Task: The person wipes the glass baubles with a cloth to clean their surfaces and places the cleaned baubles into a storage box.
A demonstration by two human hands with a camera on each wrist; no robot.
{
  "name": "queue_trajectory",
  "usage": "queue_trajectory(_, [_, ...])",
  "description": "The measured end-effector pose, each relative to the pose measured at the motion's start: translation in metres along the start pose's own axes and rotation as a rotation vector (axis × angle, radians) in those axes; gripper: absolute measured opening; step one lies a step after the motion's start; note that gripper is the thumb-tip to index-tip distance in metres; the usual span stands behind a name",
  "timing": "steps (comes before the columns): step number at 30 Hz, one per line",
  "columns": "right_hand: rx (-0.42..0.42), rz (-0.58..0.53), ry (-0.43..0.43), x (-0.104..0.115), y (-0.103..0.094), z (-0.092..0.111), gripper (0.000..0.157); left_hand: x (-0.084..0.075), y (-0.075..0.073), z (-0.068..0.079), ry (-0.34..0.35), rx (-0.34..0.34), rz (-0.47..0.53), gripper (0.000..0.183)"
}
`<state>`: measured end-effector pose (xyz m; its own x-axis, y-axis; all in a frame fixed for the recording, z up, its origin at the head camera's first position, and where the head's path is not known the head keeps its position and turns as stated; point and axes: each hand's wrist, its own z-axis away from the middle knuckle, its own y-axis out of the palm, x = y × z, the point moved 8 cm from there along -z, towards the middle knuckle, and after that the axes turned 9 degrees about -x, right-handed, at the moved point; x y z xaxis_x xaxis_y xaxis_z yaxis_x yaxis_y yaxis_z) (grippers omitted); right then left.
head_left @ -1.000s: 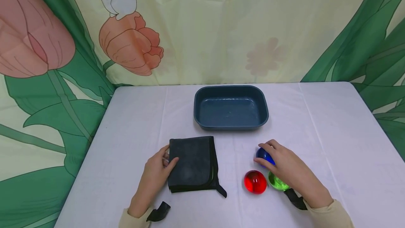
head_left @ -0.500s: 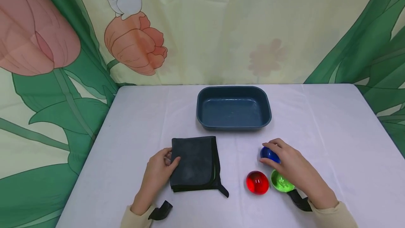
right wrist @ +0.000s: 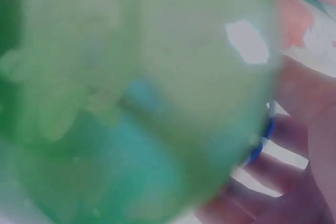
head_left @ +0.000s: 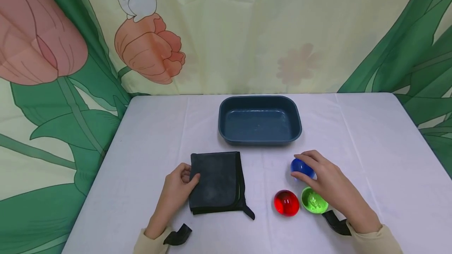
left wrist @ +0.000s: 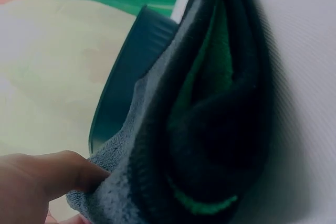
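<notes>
My left hand (head_left: pixel 178 183) grips the left edge of a folded dark grey cloth (head_left: pixel 213 183), thumb on top. In the left wrist view, the thumb presses into the fuzzy cloth (left wrist: pixel 113 198), whose folds show green inside. My right hand (head_left: pixel 326 175) holds a shiny see-through blue ball (head_left: pixel 301 167) between thumb and fingers. A clear green ball (head_left: pixel 313 201) lies just below that hand, and a clear red ball (head_left: pixel 286 203) sits to its left. In the right wrist view the green ball (right wrist: pixel 131 103) fills most of the picture and hides nearly all of the blue one.
A dark blue rectangular basin (head_left: pixel 259 142) stands at the back of the white-covered table (head_left: pixel 159 128), behind the cloth. Black straps of the wrist cameras (head_left: pixel 177 235) stick out beside both wrists. A curtain printed with flowers (head_left: pixel 229 30) hangs behind the table.
My right hand has shifted slightly away from me with the blue ball, so more of the green ball shows. My left hand and the cloth stay in place.
</notes>
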<state>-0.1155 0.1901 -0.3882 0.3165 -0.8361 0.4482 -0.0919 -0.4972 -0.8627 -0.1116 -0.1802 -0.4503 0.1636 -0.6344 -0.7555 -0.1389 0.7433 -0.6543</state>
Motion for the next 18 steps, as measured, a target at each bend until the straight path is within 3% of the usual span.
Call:
queue_trajectory(10, [-0.060,-0.035,-0.004,0.010,-0.015,0.001,0.049,-0.012,0.003,0.001,-0.003,0.053,0.196,0.021])
queue_trajectory(18, [-0.072,-0.030,0.014,0.014,-0.019,-0.001,0.049,-0.030,0.000,0.005,0.023,0.021,0.327,0.021])
